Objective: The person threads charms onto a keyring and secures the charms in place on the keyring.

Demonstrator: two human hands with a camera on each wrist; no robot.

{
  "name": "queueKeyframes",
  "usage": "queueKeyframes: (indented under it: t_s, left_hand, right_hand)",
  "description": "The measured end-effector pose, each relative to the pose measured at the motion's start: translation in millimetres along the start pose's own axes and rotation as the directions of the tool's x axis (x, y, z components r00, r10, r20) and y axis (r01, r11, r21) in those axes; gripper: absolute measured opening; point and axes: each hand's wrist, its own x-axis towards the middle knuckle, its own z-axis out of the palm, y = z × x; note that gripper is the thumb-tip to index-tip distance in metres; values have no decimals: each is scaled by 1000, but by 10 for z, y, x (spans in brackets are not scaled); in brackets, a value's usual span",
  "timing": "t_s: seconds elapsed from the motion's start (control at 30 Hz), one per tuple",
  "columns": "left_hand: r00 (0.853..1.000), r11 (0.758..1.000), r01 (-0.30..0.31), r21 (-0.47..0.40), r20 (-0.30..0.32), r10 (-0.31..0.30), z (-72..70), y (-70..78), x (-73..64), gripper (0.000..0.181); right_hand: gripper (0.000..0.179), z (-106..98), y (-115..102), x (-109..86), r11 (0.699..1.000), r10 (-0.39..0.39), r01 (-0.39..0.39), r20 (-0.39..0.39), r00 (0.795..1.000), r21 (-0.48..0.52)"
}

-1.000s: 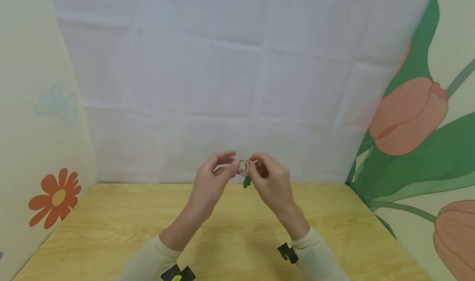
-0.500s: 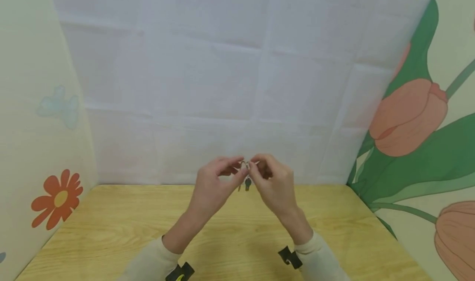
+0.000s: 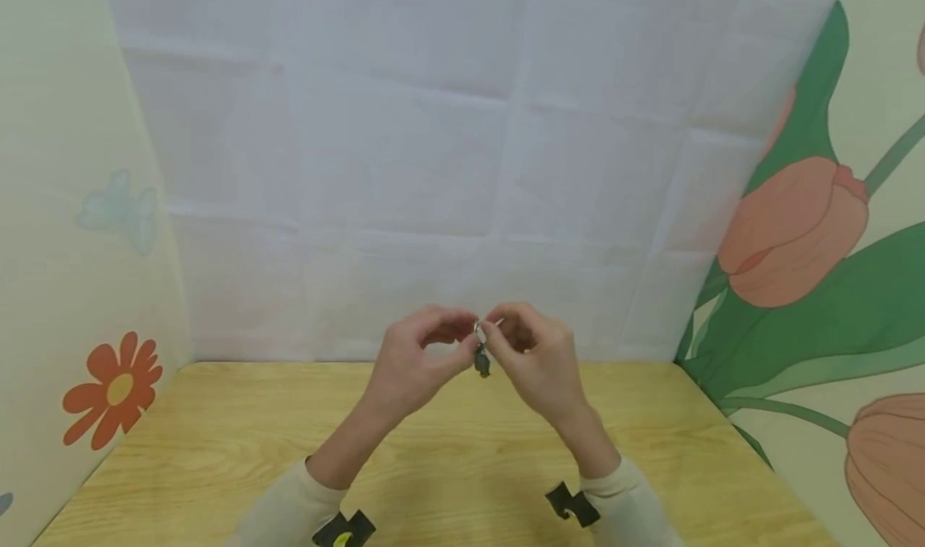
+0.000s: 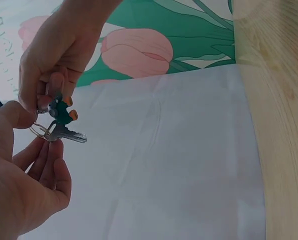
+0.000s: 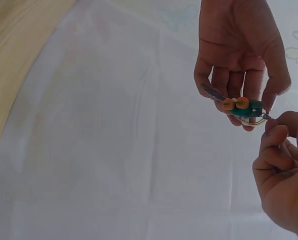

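My left hand point(image 3: 419, 362) pinches a metal key ring point(image 3: 478, 328) from the left, with thumb and fingertips. My right hand point(image 3: 538, 362) pinches the small chain of a charm point(image 3: 482, 362) at the ring's right side. In the left wrist view, a silver key point(image 4: 71, 135) hangs on the ring beside the green charm point(image 4: 63, 114), which has orange parts. The right wrist view also shows the charm point(image 5: 246, 106) and the dark key point(image 5: 214, 92) between the two hands. Fingertips hide where chain and ring meet.
Both hands are raised over a wooden table point(image 3: 448, 451), near its far edge. A white cloth point(image 3: 397, 169) hangs behind it. Flower-patterned panels point(image 3: 788, 226) stand at the left and right. Dark straps point(image 3: 571, 504) sit at both wrists.
The left fingers have closed in from a looser pose onto the ring. The hanging charm has turned and sits slightly lower. Both hands stay close together.
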Motion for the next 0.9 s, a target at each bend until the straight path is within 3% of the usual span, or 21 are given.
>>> queueKeyframes:
  t_s: [0.23, 0.5, 0.73, 0.9]
  left_hand:
    - [997, 996, 24, -84, 69, -18, -55, 80, 9, 25]
    - [994, 983, 11, -182, 111, 9, -56, 123, 5, 27]
    - [991, 978, -15, -208, 125, 42, -54, 105, 3, 28]
    - [987, 987, 31, -159, 158, -6, -46, 44, 4, 30]
  right_hand:
    - [2, -83, -51, 3, 979, 149, -156, 59, 987, 131]
    - [5, -141, -62, 18, 950, 211, -227, 95, 973, 215]
    - [5, -147, -41, 24, 937, 238, -256, 100, 966, 238]
    - [4, -108, -10, 12, 971, 191, -197, 53, 980, 138]
